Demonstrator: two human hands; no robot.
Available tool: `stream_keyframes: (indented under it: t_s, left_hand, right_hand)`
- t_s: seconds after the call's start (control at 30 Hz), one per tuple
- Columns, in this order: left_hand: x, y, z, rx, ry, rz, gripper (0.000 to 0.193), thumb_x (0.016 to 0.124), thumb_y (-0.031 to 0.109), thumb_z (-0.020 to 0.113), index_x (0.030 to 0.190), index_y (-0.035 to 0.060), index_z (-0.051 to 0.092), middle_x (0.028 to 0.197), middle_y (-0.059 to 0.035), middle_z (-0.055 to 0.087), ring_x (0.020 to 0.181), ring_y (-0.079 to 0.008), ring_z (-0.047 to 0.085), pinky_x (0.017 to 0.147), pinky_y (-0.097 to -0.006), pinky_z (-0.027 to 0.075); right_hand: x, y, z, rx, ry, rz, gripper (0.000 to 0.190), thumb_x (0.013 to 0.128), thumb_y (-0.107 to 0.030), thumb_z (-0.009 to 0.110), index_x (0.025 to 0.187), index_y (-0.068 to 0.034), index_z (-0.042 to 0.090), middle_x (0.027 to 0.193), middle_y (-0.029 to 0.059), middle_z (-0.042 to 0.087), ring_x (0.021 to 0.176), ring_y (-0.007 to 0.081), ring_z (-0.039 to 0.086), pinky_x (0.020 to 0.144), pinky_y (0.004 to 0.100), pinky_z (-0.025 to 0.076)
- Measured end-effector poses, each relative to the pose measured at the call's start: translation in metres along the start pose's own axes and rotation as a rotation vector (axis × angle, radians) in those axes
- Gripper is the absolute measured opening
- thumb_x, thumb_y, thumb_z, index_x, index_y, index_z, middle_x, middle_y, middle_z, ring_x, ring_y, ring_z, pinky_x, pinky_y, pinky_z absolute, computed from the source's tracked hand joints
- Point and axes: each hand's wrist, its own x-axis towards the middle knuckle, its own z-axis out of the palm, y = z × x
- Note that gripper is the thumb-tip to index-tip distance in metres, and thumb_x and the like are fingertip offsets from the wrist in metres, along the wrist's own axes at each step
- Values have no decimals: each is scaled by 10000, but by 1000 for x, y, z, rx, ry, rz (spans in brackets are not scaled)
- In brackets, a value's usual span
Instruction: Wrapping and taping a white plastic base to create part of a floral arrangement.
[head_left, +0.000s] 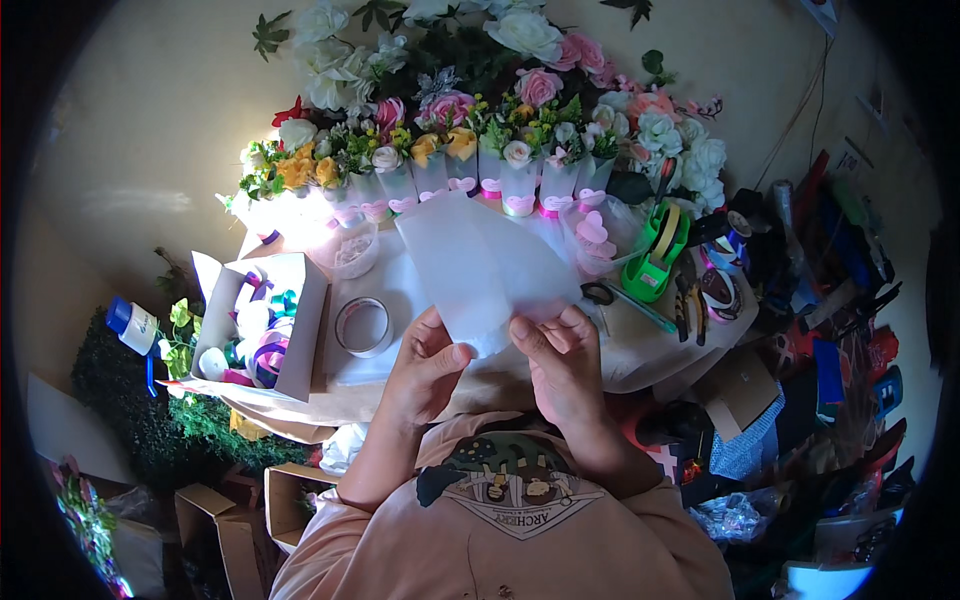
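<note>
A translucent white sheet (480, 262), folded or overlapped down its middle, is held up above the table by both hands. My left hand (433, 367) pinches its lower left corner between thumb and fingers. On the other side, my right hand (559, 360) grips the lower right edge, thumb in front. Behind the sheet stand several small artificial flower bouquets in frosted sleeves (518, 187) with pink heart labels and ribbon at their bases. A roll of clear tape (363, 327) lies to the left of my left hand.
At left stands a white box (309, 330) of ribbon rolls. Plastic tubs hold pink hearts (592, 234) and small pale pieces (352, 251). To the right are a green tape dispenser (651, 255), scissors (598, 292), a cutter knife (643, 309) and pliers (689, 296).
</note>
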Motion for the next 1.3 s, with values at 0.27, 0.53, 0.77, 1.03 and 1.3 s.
stream_keyframes:
  t_s: [0.27, 0.53, 0.77, 1.03, 1.3]
  left_hand:
    - [-2, -4, 11, 255, 154, 263, 287, 733, 13, 696, 915, 52, 477, 967, -48, 564, 940, -143, 533, 858, -300, 398]
    - [0, -7, 8, 306, 133, 324, 246, 743, -35, 665, 869, 56, 474, 939, -59, 576, 907, -136, 543, 821, -295, 433]
    - [1, -5, 7, 201, 138, 201, 233, 738, -37, 666, 849, 56, 484, 921, -56, 583, 884, -133, 536, 778, -292, 440]
    - [1, -6, 6, 197, 133, 195, 222, 741, -30, 666, 840, 54, 487, 912, -54, 582, 874, -129, 530, 770, -292, 439]
    - [2, -11, 1, 173, 125, 181, 207, 762, 4, 660, 852, 65, 484, 924, -44, 581, 887, -110, 518, 773, -256, 406]
  right_hand:
    - [0, 4, -4, -334, 26, -330, 143, 749, 53, 654, 835, -6, 557, 863, 59, 592, 806, 108, 555, 734, 222, 433]
    - [-3, -1, 1, -611, 24, -351, 86, 769, 25, 642, 829, 9, 583, 827, 57, 604, 780, 84, 549, 702, 204, 419]
    - [-4, -7, 1, -521, 27, -288, 87, 775, 47, 620, 840, -3, 590, 829, 53, 605, 769, 73, 525, 709, 203, 397]
    - [-4, -10, 5, -570, 67, -328, 68, 766, -2, 652, 811, -25, 606, 764, -4, 597, 586, 0, 360, 508, 164, 250]
    - [-6, -5, 1, -572, 61, -298, 79, 774, 64, 613, 833, 14, 593, 835, 64, 605, 790, 88, 541, 729, 208, 409]
